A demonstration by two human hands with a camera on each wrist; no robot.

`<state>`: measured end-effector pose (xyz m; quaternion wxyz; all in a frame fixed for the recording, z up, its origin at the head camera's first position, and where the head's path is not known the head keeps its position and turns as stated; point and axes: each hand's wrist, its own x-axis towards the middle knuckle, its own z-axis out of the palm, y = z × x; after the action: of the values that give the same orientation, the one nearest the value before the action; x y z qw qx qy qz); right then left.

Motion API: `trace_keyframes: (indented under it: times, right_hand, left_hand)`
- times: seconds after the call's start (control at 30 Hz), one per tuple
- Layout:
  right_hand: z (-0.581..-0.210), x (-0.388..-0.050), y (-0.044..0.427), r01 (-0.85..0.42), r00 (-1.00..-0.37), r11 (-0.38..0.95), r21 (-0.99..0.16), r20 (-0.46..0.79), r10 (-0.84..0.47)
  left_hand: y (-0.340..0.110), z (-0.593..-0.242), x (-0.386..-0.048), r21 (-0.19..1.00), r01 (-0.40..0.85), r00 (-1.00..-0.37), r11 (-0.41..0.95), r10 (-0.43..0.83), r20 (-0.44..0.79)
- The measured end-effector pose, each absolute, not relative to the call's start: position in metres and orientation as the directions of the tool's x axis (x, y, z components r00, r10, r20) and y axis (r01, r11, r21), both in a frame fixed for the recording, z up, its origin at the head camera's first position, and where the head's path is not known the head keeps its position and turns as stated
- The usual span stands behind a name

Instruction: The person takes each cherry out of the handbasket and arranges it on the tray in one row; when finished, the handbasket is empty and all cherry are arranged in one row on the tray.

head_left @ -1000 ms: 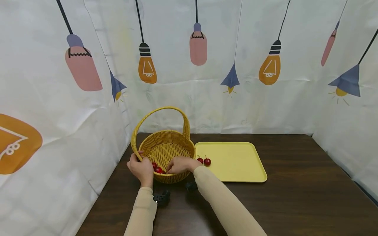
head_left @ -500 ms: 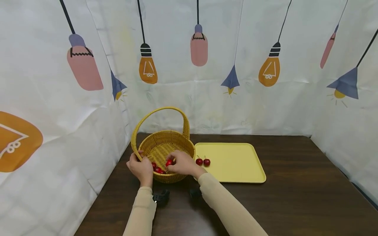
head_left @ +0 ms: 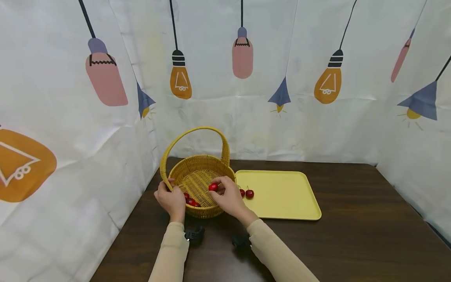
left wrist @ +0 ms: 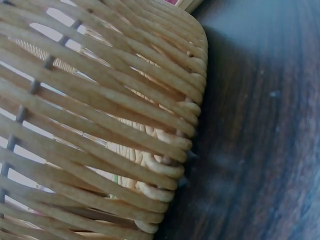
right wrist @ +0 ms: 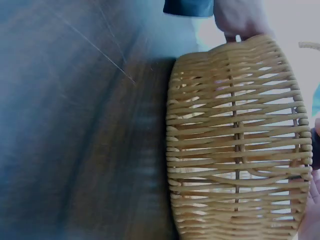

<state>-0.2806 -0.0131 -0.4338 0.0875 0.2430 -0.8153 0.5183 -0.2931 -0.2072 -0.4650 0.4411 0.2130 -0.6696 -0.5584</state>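
A yellow wicker basket point(head_left: 202, 212) with a tall arched handle stands on the table at centre-left in the head view. My left hand point(head_left: 172, 200) holds its left side by the rim, at the foot of the handle. Between thumb and fingers, my right hand point(head_left: 230, 197) pinches a red cherry point(head_left: 213, 187) over the basket's right part. Several other cherries point(head_left: 192, 202) lie inside at the front left. Woven wall point(left wrist: 100, 105) fills much of the left wrist view. In the right wrist view the left hand point(right wrist: 242, 17) touches the basket's far side.
Right of the basket lies a yellow tray point(head_left: 282, 196). Two cherries with stems point(head_left: 249, 194) sit at its left edge, partly near the right hand. The dark wooden table point(head_left: 359, 235) extends to the right. Printed white cloth point(head_left: 246, 117) hangs behind and at both sides.
My right hand has risen from the basket's bottom with a cherry in its fingers and shifted right toward the rim. The left hand keeps its hold. The head view has shifted slightly.
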Motion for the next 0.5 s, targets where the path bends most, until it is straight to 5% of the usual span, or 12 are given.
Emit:
trace_keyframes:
  times: [0.27, 0.5]
  right_hand:
    - [-0.442, -0.271, 0.003, -0.452, -0.885, 0.171, -0.875, 0.417, -0.207]
    - [-0.437, -0.275, 0.013, -0.466, -0.882, 0.170, -0.868, 0.440, -0.171]
  left_hand:
    - [-0.206, -0.468, -0.294, 0.935, 0.208, -0.523, 0.287, -0.775, 0.354]
    - [-0.206, -0.466, -0.295, 0.928, 0.212, -0.511, 0.306, -0.775, 0.372]
